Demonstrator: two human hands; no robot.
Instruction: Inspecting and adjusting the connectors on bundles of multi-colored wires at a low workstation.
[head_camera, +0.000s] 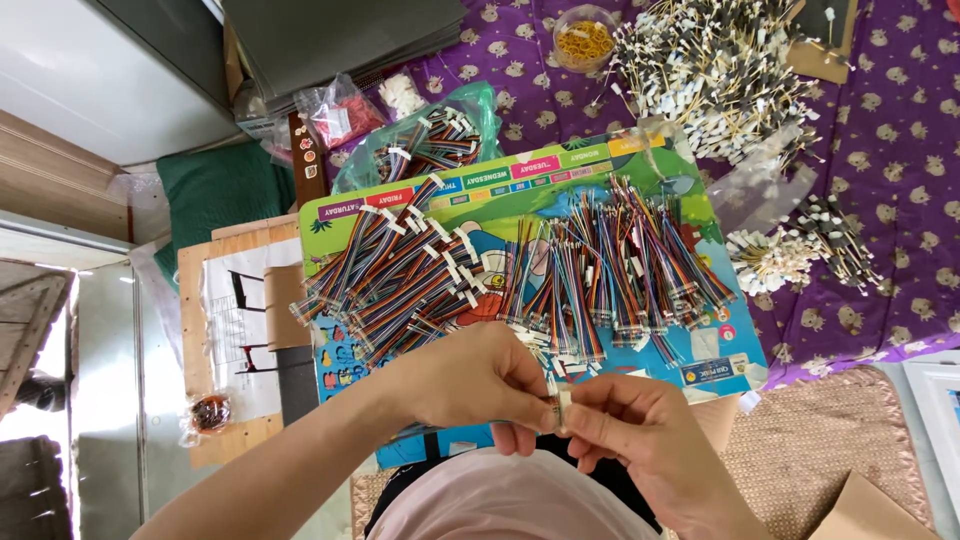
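Note:
My left hand (480, 380) and my right hand (640, 425) meet close to my body, and both pinch a small wire connector piece (560, 408) between the fingertips. Just beyond them lies a colourful children's board (560, 165) covered with piles of multicoloured ribbon wire bundles (400, 270) on the left and thinner wire bundles (630, 260) on the right, each with white end connectors.
A purple patterned cloth (890, 150) holds heaps of black-and-white connector wires (715, 70) and a smaller heap (800, 250). A clear tub of yellow rubber bands (585, 38) sits at the back. A green bag with more wire bundles (425, 140) and a cardboard sheet (235, 340) lie left.

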